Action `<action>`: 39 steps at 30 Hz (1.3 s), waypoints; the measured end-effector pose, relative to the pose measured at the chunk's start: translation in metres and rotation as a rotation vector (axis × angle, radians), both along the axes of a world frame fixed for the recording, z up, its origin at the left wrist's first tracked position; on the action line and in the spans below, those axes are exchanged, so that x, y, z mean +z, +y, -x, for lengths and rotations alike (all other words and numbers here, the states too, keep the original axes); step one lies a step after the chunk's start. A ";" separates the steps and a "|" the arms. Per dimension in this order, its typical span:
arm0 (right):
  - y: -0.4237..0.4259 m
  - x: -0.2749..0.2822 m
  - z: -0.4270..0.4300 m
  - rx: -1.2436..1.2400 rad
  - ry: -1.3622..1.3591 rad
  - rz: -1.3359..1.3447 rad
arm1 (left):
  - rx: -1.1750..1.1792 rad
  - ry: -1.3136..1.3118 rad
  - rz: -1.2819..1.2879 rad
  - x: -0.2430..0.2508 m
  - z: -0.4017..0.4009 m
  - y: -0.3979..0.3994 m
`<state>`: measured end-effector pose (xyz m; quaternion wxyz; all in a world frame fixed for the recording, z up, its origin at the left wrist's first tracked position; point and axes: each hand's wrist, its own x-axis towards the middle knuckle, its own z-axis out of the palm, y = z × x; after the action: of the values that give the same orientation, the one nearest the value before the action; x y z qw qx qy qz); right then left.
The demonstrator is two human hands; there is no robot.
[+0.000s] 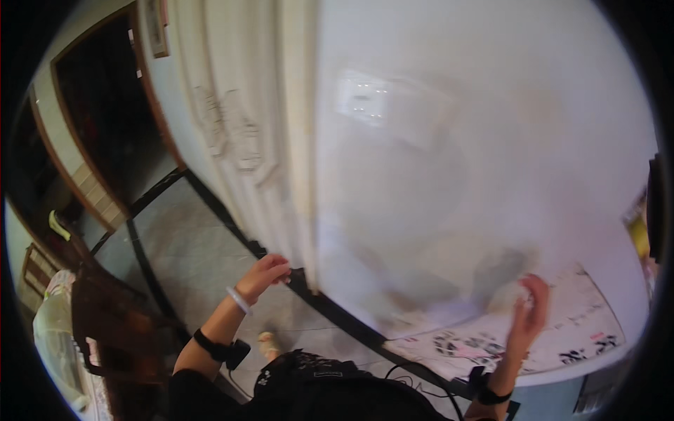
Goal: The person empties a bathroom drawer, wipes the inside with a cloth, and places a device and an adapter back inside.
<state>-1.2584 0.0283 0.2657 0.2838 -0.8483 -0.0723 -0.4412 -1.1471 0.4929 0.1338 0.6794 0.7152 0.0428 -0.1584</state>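
My left hand (268, 274) is raised over the tiled floor, its fingers curled loosely, with a pale bangle (238, 300) on the wrist. Whether it holds anything is not plain. My right hand (532, 302) is held up before a glossy white surface (410, 210), its fingers bent and blurred. I cannot tell whether it touches that surface. Below and beside it lies a white sheet with black and pink marks (568, 321). Black straps sit on both forearms, and the left one carries a small black box (238, 353).
A cream curtain (253, 158) with line patterns hangs left of the white surface. Dark wooden furniture (121, 321) stands at the lower left, near an open doorway (110, 100). A black cable (426, 371) loops beside my body. My foot (268, 343) is on the floor.
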 end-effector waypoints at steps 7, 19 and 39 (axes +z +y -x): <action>0.313 -0.084 -0.149 0.775 0.548 -0.436 | -0.085 -0.419 -0.266 0.004 -0.098 0.190; 0.535 -0.168 -0.346 0.807 0.726 -0.696 | -0.081 -0.538 -0.333 -0.001 -0.381 0.281; 0.553 -0.269 -0.738 0.294 0.800 -1.302 | -0.115 -0.433 -0.274 0.014 -0.758 0.276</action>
<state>-0.5204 0.5811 -0.0034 0.7848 -0.5873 0.1974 -0.0129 -0.3890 0.7692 0.1476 0.5593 0.8191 -0.1231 -0.0328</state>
